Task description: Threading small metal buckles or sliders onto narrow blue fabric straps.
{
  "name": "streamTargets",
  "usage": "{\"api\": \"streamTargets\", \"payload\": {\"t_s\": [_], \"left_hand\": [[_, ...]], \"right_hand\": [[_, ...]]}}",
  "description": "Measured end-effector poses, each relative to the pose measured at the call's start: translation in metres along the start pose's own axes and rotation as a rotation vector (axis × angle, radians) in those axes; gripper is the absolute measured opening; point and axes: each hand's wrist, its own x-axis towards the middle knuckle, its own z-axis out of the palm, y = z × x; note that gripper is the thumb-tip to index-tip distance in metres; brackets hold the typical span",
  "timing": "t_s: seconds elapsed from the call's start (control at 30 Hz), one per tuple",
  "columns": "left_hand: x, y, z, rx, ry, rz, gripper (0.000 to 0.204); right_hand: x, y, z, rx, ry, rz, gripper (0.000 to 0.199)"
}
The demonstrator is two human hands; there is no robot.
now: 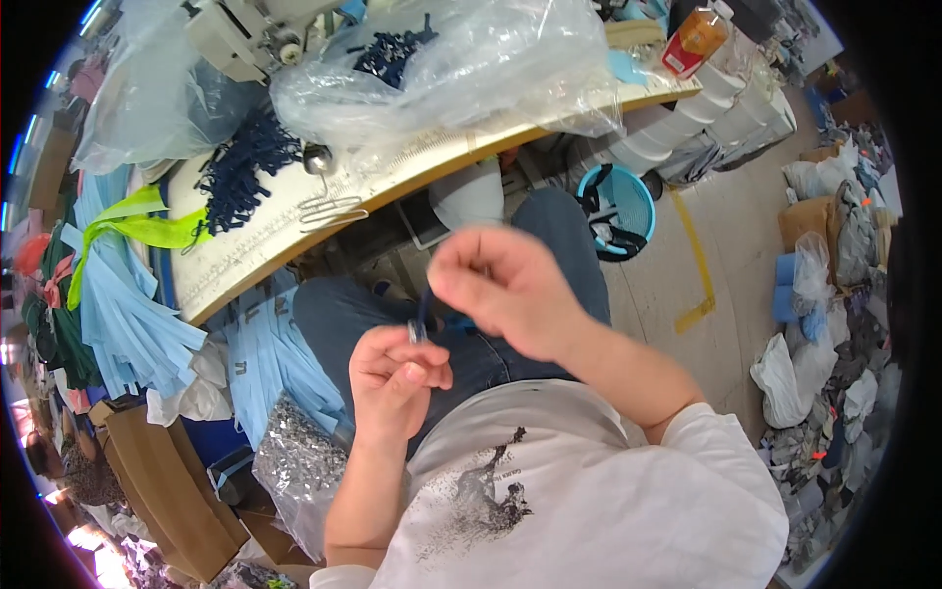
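Observation:
Over my lap, my left hand (397, 378) pinches a small shiny piece (418, 332) between thumb and fingers; it is too small to tell its kind. A short dark navy strip (424, 306) runs up from that piece to my right hand (505, 290). The right fingers are closed on the strip's upper end and slightly blurred. On the table, a heap of short navy strips (250, 162) lies near the front edge. Low on the left, a clear bag (299, 466) holds many small silvery pieces.
The curved table edge (392, 191) runs in front of my knees, with a bent wire rack (334, 211) on it. A sewing machine (240, 39) and plastic bags stand behind. Light blue strips (132, 304) hang at left. A blue basket (628, 196) stands right of my knee.

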Motion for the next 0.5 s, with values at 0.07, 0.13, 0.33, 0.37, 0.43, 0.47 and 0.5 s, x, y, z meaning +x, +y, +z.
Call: {"api": "streamTargets", "payload": {"t_s": [0.07, 0.13, 0.33, 0.37, 0.43, 0.47, 0.5], "left_hand": [[0.003, 0.006, -0.002, 0.173, 0.113, 0.022, 0.027], [0.006, 0.013, -0.006, 0.215, 0.161, 0.014, 0.025], [0.013, 0.059, -0.037, 0.725, 0.401, 0.177, 0.015], [0.022, 0.075, -0.047, 0.895, 0.42, 0.23, 0.016], [0.053, 0.107, -0.076, 1.274, 0.477, 0.448, 0.021], [0.066, 0.128, -0.079, 1.483, 0.543, 0.48, 0.023], [0.079, 0.148, -0.083, 1.688, 0.605, 0.508, 0.026]], "right_hand": [[0.035, -0.036, 0.007, -0.248, 0.043, -0.27, 0.018], [0.08, -0.065, 0.002, -0.316, 0.157, -0.398, 0.019], [0.069, -0.033, -0.023, 0.258, 0.166, -0.037, 0.017], [0.054, -0.003, -0.033, 0.397, 0.168, 0.113, 0.015], [0.021, 0.053, -0.047, 0.598, 0.26, 0.452, 0.009], [0.008, 0.07, -0.05, 0.603, 0.27, 0.527, 0.009], [-0.002, 0.076, -0.048, 0.608, 0.26, 0.536, 0.009]]}}
